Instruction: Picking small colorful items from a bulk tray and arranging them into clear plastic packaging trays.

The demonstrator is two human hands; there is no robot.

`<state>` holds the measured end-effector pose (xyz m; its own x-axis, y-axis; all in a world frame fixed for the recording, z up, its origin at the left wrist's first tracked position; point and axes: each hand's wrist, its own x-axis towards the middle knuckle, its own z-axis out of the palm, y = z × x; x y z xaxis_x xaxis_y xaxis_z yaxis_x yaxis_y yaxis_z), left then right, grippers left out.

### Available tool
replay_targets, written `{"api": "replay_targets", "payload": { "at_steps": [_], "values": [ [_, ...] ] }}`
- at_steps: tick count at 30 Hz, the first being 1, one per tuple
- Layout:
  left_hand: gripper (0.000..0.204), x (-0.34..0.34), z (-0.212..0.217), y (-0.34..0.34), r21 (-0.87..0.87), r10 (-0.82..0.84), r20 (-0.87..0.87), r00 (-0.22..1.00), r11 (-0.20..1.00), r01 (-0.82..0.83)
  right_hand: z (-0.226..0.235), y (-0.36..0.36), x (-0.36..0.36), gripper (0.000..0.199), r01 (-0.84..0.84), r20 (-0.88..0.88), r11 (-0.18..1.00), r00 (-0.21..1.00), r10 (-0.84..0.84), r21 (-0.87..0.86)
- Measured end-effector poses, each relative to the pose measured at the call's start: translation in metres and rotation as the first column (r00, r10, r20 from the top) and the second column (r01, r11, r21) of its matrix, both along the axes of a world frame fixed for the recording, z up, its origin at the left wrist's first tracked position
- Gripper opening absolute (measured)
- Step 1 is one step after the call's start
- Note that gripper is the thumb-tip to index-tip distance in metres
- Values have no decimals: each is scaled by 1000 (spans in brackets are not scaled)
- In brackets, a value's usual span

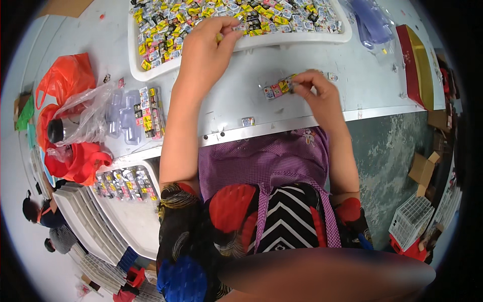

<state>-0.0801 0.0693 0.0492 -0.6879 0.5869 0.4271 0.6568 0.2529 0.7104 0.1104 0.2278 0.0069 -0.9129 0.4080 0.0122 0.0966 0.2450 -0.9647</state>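
Note:
My left hand (207, 53) reaches over the near wall of a white tray (137, 60) heaped with small printed blocks (173, 35). Its thumb and fingers curl together among them; a bit of yellow shows by the palm, but what the fingertips hold is unclear. My right hand (319, 91) pinches a small dark block (293, 86) at the right end of a short row of coloured blocks (274, 91). Clear plastic seems to surround this row on the table. One loose block (248, 122) lies near the table's front edge, another (332, 76) beyond my right hand.
Left of my forearm stand clear plastic packs (150, 113) filled with blocks, beside empty clear shells (123, 121). Red bags (68, 75) and a bottle (63, 129) lie farther left. Clear plastic (371, 22) and a red-and-gold box (415, 65) sit at right. A lower tray (146, 221) holds filled packs.

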Motion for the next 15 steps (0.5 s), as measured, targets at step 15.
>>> {"api": "replay_targets", "payload": {
  "at_steps": [15],
  "values": [
    [20,-44,-13,56,-345,-219,-149,964,925,157,1,-19,-5,17,-11,-73,961,997,32,278]
  ]
}}
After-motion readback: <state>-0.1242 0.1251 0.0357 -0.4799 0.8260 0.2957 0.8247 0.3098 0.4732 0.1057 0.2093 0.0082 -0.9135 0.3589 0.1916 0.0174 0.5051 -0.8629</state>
